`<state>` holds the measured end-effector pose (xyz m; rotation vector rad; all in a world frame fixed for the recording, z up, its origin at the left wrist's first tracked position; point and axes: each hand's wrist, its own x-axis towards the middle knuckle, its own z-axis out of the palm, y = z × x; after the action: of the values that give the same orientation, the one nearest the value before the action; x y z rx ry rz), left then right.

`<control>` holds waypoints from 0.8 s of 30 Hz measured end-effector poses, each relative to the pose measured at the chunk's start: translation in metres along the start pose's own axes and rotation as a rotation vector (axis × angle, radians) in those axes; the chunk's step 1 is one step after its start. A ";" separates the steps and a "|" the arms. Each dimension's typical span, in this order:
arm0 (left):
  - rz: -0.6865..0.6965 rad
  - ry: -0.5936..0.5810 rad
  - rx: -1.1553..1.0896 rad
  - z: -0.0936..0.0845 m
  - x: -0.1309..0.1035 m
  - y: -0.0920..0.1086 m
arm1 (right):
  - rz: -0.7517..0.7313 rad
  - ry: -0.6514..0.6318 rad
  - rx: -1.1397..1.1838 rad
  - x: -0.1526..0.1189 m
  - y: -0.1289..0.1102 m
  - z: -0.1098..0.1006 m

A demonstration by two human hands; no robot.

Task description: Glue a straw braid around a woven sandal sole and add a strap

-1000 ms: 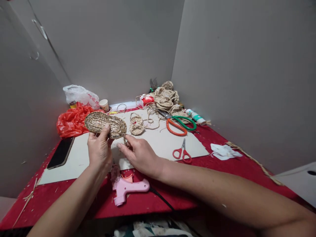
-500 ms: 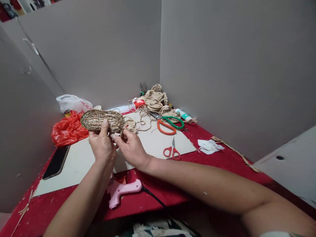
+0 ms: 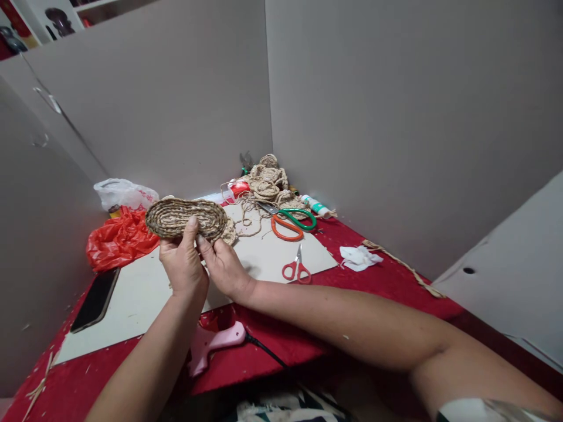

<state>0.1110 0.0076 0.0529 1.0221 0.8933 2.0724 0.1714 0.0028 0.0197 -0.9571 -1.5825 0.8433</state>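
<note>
An oval coil of braided straw cord (image 3: 182, 215), shaped like a shoe sole, is held up over the white board (image 3: 136, 305). My left hand (image 3: 185, 261) grips its lower edge, thumb on the near face and fingers hidden behind. Close beside it, my right hand (image 3: 224, 266) pinches the coil's lower right edge between thumb and fingers. Behind the coil's right end lies a small piece of coiled cord (image 3: 230, 233), partly covered. Below my hands a pink glue gun (image 3: 213, 346) lies on the red cloth (image 3: 299, 340), its black cable running to the right.
Small red-handled scissors (image 3: 298, 268) and large shears with green and orange handles (image 3: 292, 223) lie right of my hands. A pile of cord coils (image 3: 268, 181) fills the back corner. A phone (image 3: 95, 299) and red plastic bag (image 3: 118, 240) are leftward. White tissue (image 3: 358, 257) lies right.
The head view has shifted slightly. My right hand has moved in closer to my left along the coil's lower edge, and the coil's right end now shows more fully.
</note>
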 end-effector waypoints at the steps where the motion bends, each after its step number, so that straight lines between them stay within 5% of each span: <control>1: -0.019 0.003 -0.002 0.000 -0.001 0.000 | 0.014 0.017 0.035 0.001 0.000 0.000; 9: -0.254 -0.055 -0.042 -0.002 -0.004 0.020 | -0.013 0.011 0.413 0.006 -0.002 -0.003; 15: -0.389 -0.358 0.039 -0.045 -0.007 0.034 | -0.001 -0.163 0.648 0.017 -0.010 -0.019; 21: -0.438 -0.201 0.157 -0.095 0.021 0.056 | 0.068 -0.519 0.548 0.022 -0.015 -0.036; 24: -0.468 -0.318 0.184 -0.102 0.035 0.069 | 0.118 -0.722 0.446 0.018 -0.018 -0.038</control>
<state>-0.0083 -0.0323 0.0741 1.0768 1.0505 1.4167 0.2033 0.0131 0.0506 -0.4342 -1.8122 1.6721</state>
